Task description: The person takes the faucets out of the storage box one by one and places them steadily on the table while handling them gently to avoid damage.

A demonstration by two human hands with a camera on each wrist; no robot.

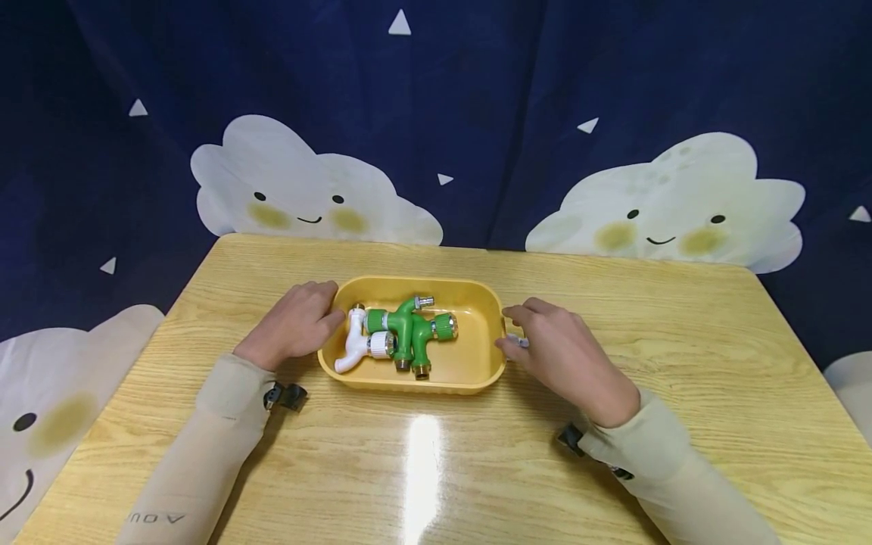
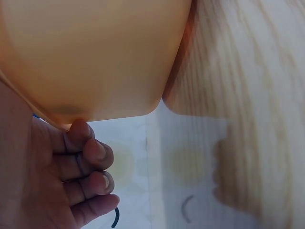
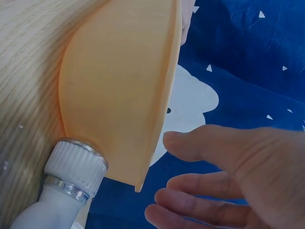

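Curtain (image 1: 490, 98) behind table (image 1: 695, 356). Left hand (image 1: 293, 324) half-curled at tub (image 1: 470, 363), grip unclear; right hand (image 1: 565, 348) empty, fingers (image 3: 186, 202) parted near outside white tap (image 3: 76, 160). Pick-up step, seemingly; next calls for pinch.

From above, the head view faces forward and down; the wrist views, apparently rolled sideways, closely face the same tub (image 1: 473, 352), curtain (image 1: 477, 91) beyond.
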